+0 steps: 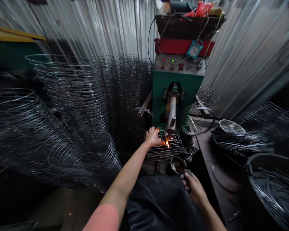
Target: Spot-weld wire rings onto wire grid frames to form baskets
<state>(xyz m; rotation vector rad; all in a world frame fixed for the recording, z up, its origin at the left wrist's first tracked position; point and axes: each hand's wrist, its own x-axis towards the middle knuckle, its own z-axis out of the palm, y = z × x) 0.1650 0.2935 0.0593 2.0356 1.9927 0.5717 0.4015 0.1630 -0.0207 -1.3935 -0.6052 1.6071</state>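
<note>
My left hand grips the left side of a wire rack, thumb stretched along it toward a bright orange spark. The rack lies under the electrode tip of a green spot welding machine. Close to my lap, my right hand is closed, fingers curled round a small dark thing I cannot make out. Just beyond it sits a round metal bowl, its contents too dark to name.
Tall stacks of wire rings crowd the left. On the right are a bench edge, a coil of wires and a dark bucket of wire pieces. A teal clock hangs on the machine, below a basket.
</note>
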